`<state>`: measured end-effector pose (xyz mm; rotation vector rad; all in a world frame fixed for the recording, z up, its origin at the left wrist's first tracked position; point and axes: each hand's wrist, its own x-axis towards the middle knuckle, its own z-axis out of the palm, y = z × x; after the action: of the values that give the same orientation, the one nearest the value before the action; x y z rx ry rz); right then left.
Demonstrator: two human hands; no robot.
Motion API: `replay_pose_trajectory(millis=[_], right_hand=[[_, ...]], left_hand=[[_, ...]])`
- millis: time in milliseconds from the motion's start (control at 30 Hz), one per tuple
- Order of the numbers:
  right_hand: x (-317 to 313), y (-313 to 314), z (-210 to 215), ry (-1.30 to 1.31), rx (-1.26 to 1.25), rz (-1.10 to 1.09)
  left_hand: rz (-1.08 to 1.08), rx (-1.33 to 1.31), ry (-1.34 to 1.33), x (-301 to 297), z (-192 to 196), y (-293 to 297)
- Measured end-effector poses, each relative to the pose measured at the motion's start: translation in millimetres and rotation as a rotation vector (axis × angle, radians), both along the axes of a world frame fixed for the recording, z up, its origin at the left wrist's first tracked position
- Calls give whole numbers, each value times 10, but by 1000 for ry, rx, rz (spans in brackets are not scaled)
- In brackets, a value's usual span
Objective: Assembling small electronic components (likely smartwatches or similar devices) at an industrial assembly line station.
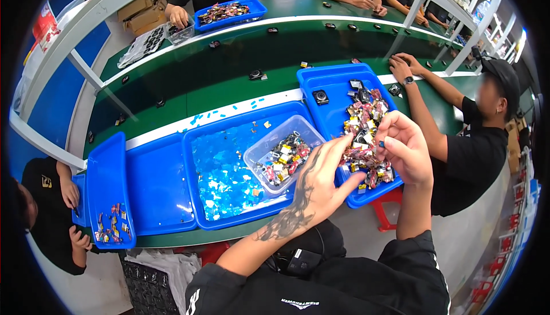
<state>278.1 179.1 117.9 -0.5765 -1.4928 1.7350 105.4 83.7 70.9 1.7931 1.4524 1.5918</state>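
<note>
My right hand (408, 150) is raised over the right-hand blue tray (314, 79), its thumb and forefinger pinching a small dark blue piece (382, 143). Beside it, my left hand (325, 182) reaches over the tray's near left edge, fingers stretched out and thumb apart. Its palm side is hidden. Under both hands lies a heap of small electronic parts (366, 108) in red, yellow, silver and black. One square black part (321, 96) sits alone in the tray's far left corner. Left of my hand, a clear plastic tub (252, 157) holds more such parts.
The tub stands in a blue tray (191, 171) strewn with blue film scraps (220, 183). Further left are another blue tray (154, 183) and a tilted one (106, 171). Beyond runs a green conveyor (217, 85) carrying small devices. A person (475, 143) sits close at right; others work around.
</note>
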Motion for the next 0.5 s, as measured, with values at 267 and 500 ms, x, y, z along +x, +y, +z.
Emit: replay_pose_trajectory(millis=[267, 500], right_hand=[[-116, -118, -207, 16, -107, -48], [-244, -126, -294, -101, 92, 25]], left_hand=[[-402, -497, -907, -37, -161, 36], [-394, -406, -920, -78, -196, -12]])
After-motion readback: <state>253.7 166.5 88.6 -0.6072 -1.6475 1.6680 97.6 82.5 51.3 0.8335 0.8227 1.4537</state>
